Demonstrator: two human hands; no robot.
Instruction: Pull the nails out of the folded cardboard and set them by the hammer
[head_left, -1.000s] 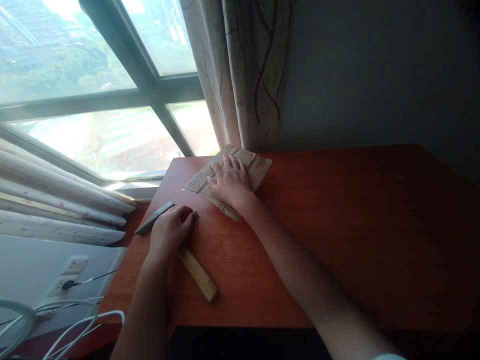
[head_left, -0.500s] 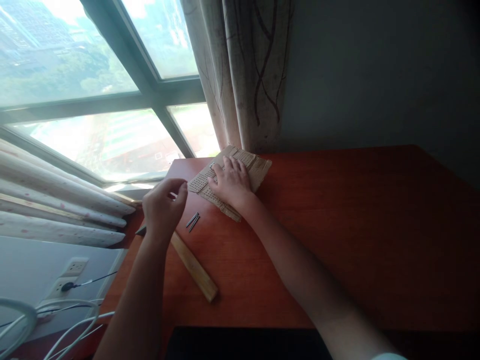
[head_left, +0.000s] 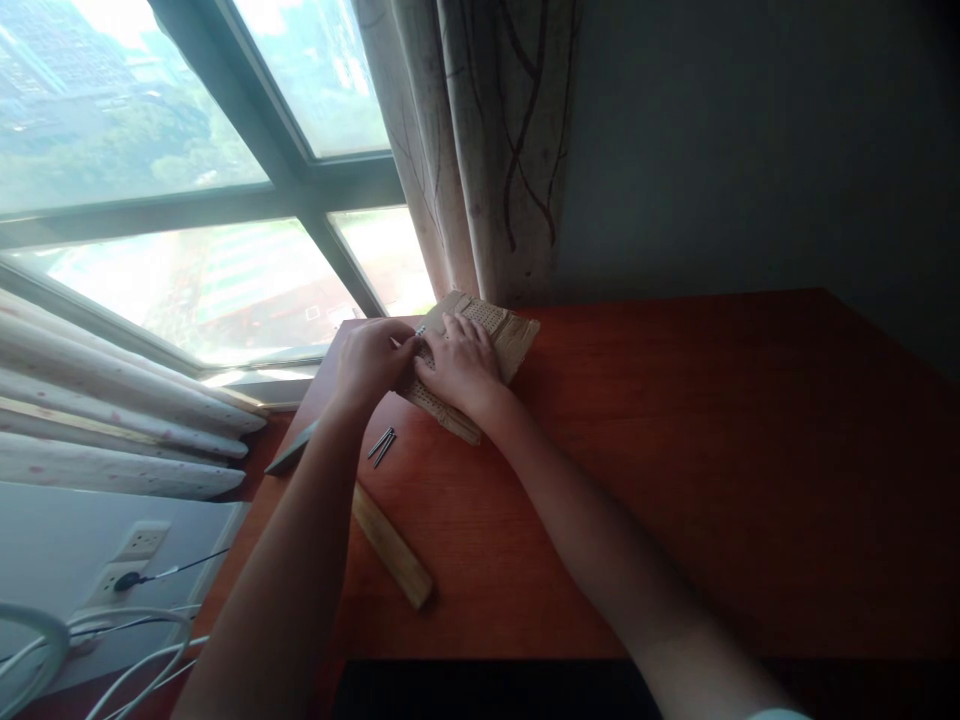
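A piece of cardboard [head_left: 516, 342] dotted with rows of small holes lies near the far edge of the desk. Across its middle rests my right hand [head_left: 463, 365], flat, with the fingers spread. My left hand [head_left: 379, 355] is over the board's left part, thumb and fingertips pinched together beside my right fingers. Whatever the pinch holds is too small to make out. Several metal nails [head_left: 381, 447] lie on the desk below the cardboard. A hammer with a wooden handle [head_left: 394, 545] and a dark metal head [head_left: 291, 450] lies partly hidden under my left forearm.
The reddish-brown desk [head_left: 675, 470] stretches to the right, against a dark wall. A window [head_left: 225, 280] and curtains [head_left: 495, 150] stand behind and to the left. White cables [head_left: 150, 660] and a wall socket [head_left: 142, 540] are low at the left.
My left hand has moved right and up, from beside the cardboard's left corner to over the board. My right hand stays on it. More of the hammer's head shows.
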